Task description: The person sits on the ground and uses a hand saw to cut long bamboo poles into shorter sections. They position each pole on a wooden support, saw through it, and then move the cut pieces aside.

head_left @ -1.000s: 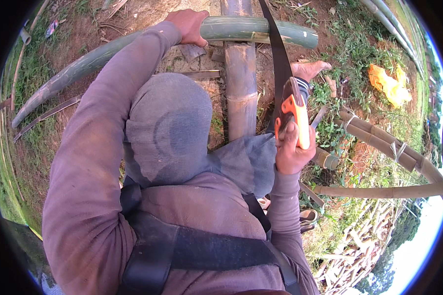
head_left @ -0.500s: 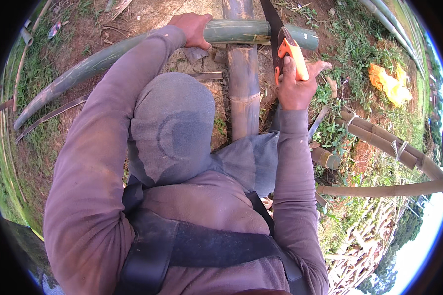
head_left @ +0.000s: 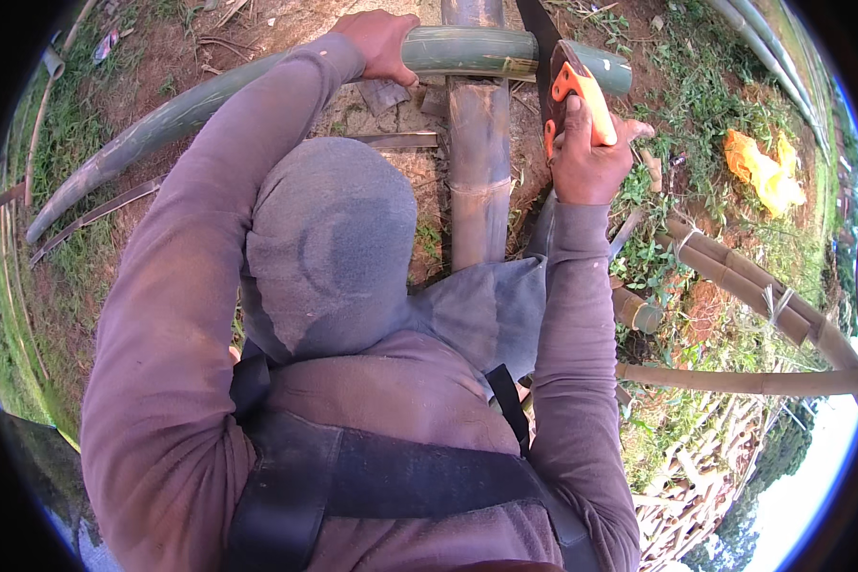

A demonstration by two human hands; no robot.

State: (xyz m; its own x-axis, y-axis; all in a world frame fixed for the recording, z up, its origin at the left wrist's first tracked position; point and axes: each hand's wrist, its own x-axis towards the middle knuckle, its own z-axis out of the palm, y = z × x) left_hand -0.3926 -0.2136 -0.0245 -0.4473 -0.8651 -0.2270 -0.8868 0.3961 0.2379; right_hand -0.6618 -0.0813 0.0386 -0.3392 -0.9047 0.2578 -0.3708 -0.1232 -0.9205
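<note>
A: Where is the saw?
B: The saw (head_left: 564, 88) sits at the top of the view, its orange handle in the right hand (head_left: 591, 153) and its dark blade crossing the green pole (head_left: 257, 91) near that pole's right end.

A: How are the 2 hands?
B: The right hand is wrapped tight around the handle, thumb up along it. The left hand (head_left: 383, 43) is curled over the top of the green pole, pressing down on it, well left of the blade.

A: What does the pole lie on?
B: It lies across a brown pole (head_left: 477, 181) that runs away from the person, between the 2 hands.

A: And around that?
B: Bare soil under the poles, grass (head_left: 696, 114) to the right with a yellow rag (head_left: 761, 167) on it, and lashed bamboo rails (head_left: 763, 296) lower right.
</note>
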